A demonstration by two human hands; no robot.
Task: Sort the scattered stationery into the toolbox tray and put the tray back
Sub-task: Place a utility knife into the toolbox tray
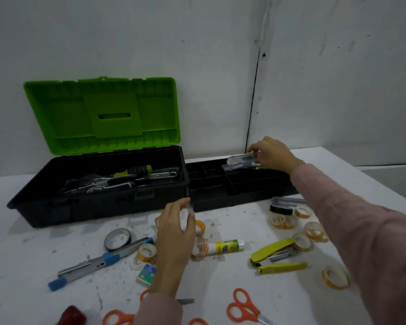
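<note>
Toolbox (99, 202) sitting open at desk's (220, 277) back left, green lid (103, 113) standing up. Screwdriver (136, 171) and dark-handled tools lying inside, too blurred for naming. Black tray (220, 202) sitting just right of toolbox, touching it. Right hand (272, 153) gripping clear, blurred item (243, 160) over tray's back compartment. Left hand (176, 231) hovering over desk middle, fingers loosely curled; cannot tell whether it is pinching anything. Tape rolls (146, 253), glue stick (225, 247) and stapler (277, 254) lying scattered along desk front. Scissors (244, 308) getting cut off at frame's bottom edge.
</note>
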